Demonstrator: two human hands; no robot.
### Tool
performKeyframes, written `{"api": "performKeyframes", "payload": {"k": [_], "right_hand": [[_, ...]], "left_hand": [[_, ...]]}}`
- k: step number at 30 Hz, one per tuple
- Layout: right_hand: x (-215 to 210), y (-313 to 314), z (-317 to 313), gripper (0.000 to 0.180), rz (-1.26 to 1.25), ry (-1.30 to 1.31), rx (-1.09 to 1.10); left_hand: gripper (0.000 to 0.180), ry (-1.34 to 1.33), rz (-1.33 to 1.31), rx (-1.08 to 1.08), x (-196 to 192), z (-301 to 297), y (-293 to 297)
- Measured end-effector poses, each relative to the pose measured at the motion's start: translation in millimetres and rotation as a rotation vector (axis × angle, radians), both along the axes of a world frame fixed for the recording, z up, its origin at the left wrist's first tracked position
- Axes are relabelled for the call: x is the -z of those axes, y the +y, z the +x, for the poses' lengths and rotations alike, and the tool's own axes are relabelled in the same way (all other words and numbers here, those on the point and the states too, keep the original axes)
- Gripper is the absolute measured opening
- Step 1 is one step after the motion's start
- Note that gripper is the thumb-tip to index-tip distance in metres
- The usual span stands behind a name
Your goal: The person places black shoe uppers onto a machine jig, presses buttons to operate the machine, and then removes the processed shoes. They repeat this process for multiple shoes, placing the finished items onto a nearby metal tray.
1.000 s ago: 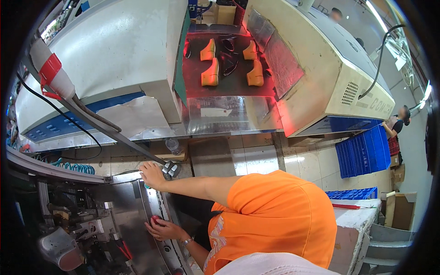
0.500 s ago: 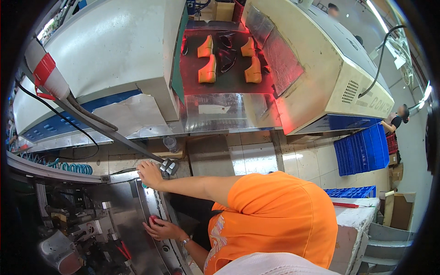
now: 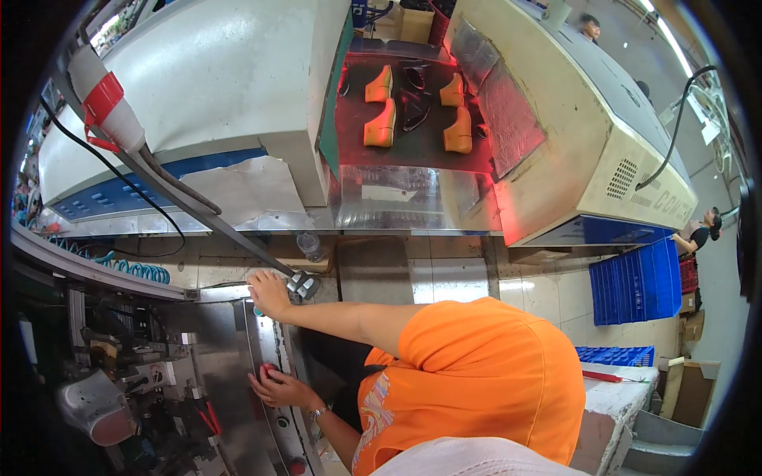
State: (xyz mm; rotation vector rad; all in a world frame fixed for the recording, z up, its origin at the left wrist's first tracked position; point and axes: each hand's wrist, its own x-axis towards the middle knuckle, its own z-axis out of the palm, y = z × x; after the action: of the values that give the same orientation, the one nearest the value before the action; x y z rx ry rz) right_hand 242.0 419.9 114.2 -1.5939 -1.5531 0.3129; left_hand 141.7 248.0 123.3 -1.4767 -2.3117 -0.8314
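My right hand [image 3: 270,293] rests on the top edge of a steel machine panel [image 3: 218,373], beside a small metal fitting [image 3: 302,284] at the end of a slanting bar. My left hand [image 3: 279,389], with a watch on its wrist, lies flat lower on the same panel, its fingertips on a red button [image 3: 266,370]. Neither hand holds anything. Both arms reach out from my orange shirt [image 3: 476,373].
Behind stands a beige tunnel machine [image 3: 587,135] with a red-lit belt carrying several orange shoe forms [image 3: 381,123]. A large grey housing [image 3: 198,95] sits at left, with a black cable and a grey and red plug [image 3: 107,103]. Blue crates [image 3: 635,282] are stacked at right. Another person [image 3: 698,230] stands far right.
The view has shifted slightly. Both hands stay where they were on the panel.
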Motion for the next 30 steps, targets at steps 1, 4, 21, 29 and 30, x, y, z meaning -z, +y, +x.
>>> {"api": "performKeyframes", "payload": {"k": [1,4,21,29,30], "right_hand": [[-0.5,0.1,-0.8,0.015,-0.003,0.004,0.001],[-0.4,-1.2,0.2,0.016,-0.009,0.001,0.003],[0.6,-0.8,-1.5,0.01,-0.009,0.005,0.025],[4.7,0.0,-2.4,0.016,-0.048,0.019,0.0],[6.0,-0.3,-4.2,0.015,-0.058,0.024,-0.01]], "left_hand": [[0.023,0.004,0.006,0.006,0.3,-1.0,0.3],[0.024,0.004,-0.02,-0.004,4.6,-3.5,-0.6],[0.021,-0.004,-0.001,0.034,-5.5,-0.3,-0.3],[0.029,-0.997,0.458,0.488,-101.4,38.2,26.8],[0.032,-1.222,0.522,0.625,-144.6,48.3,32.4]]}}
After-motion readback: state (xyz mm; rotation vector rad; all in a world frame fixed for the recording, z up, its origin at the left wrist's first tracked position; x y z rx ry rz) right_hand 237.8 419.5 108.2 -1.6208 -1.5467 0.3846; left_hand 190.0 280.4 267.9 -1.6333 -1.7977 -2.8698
